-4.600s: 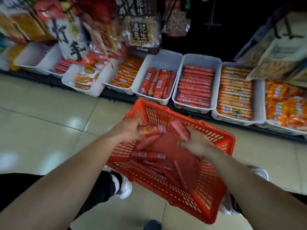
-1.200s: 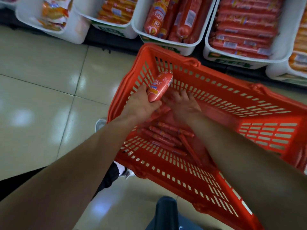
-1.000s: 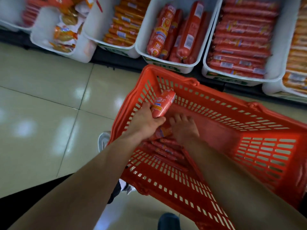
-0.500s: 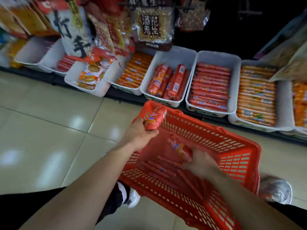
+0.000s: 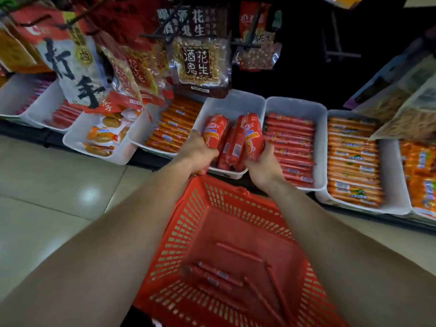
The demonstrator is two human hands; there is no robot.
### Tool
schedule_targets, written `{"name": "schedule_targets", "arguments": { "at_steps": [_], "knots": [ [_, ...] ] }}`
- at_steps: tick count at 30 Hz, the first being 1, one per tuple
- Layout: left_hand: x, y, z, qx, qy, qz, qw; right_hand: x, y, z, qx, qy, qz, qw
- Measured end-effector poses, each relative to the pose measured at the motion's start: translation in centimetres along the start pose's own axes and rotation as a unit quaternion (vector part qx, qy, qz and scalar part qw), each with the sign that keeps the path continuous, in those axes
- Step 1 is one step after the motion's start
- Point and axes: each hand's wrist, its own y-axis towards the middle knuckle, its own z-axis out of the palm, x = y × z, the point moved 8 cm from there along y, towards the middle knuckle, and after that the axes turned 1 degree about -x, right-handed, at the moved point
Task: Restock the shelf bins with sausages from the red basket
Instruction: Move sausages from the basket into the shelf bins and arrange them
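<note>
The red basket (image 5: 236,223) sits on the floor below my arms, with several thin sausages (image 5: 219,274) lying in its bottom. Both hands reach over the white bin (image 5: 236,102) of thick red sausages on the low shelf. My left hand (image 5: 198,149) grips one thick sausage (image 5: 214,131) at the bin's left side. My right hand (image 5: 262,164) grips another thick sausage (image 5: 253,138) at the bin's right side. More thick sausages (image 5: 232,147) lie between the two.
Neighbouring white bins hold thin red sausages (image 5: 292,147), orange sausages to the left (image 5: 174,128) and orange packs to the right (image 5: 351,161). Snack bags (image 5: 198,60) hang on hooks above the bins. Tiled floor (image 5: 59,185) spreads to the left.
Both hands have lifted out of the basket and moved forward to the bin of thick sausages, each carrying one. The view has tilted up toward the shelf.
</note>
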Motion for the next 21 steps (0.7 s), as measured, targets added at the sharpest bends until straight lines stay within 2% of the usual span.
{"name": "schedule_targets", "arguments": {
  "at_steps": [5, 7, 9, 11, 16, 21],
  "knots": [
    [-0.1, 7.3, 3.6, -0.032, 0.064, 0.051, 0.996, -0.6, 5.0, 1.1, -0.054, 0.018, 0.015, 0.998],
    [0.1, 8.4, 4.6, -0.045, 0.099, 0.064, 0.992, -0.8, 5.5, 1.5, -0.064, -0.014, 0.0, 0.998],
    [-1.5, 6.3, 4.1, -0.058, 0.094, 0.092, 0.99, -0.6, 4.9, 1.6, -0.075, -0.073, -0.04, 0.994],
    [-1.1, 5.2, 3.9, -0.056, 0.068, 0.087, 0.992, -0.7, 3.6, 1.3, -0.082, -0.095, -0.058, 0.99],
    [0.7, 0.1, 2.0, -0.065, 0.002, 0.087, 0.994, -2.3, -1.2, -1.0, -0.064, -0.061, -0.052, 0.995],
    [2.7, -6.6, 1.6, -0.103, -0.008, 0.085, 0.991, -3.7, -7.3, -3.5, -0.043, -0.08, -0.059, 0.994]
  ]
}}
